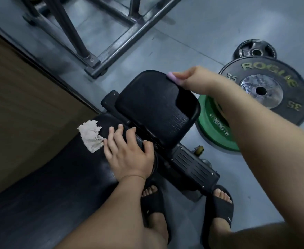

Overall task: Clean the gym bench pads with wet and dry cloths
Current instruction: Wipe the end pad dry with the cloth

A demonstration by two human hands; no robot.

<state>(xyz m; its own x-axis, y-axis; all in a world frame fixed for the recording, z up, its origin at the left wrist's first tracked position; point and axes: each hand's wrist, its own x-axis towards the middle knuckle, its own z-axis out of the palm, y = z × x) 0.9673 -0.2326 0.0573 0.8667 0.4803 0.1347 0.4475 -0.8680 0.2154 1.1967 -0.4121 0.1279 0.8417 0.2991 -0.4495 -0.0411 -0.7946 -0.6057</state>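
Observation:
The black seat pad [156,108] of the gym bench sits at the centre, with the long back pad [57,177] running to the lower left. My right hand [192,79] grips a pink cloth [172,78] against the seat pad's far right edge; most of that cloth is hidden under my fingers. My left hand [127,150] rests with spread fingers on the near end of the back pad, by the gap between the pads. A grey-white cloth [91,135] lies on the back pad, touching my little finger.
A steel rack base [111,49] stands on the grey floor behind the bench. Weight plates lie at the right: a green one [217,130], a black ROGUE 35 plate [266,92] and a small black one [254,49]. A brown panel [21,105] runs along the left. My sandalled feet [221,203] stand below the bench frame.

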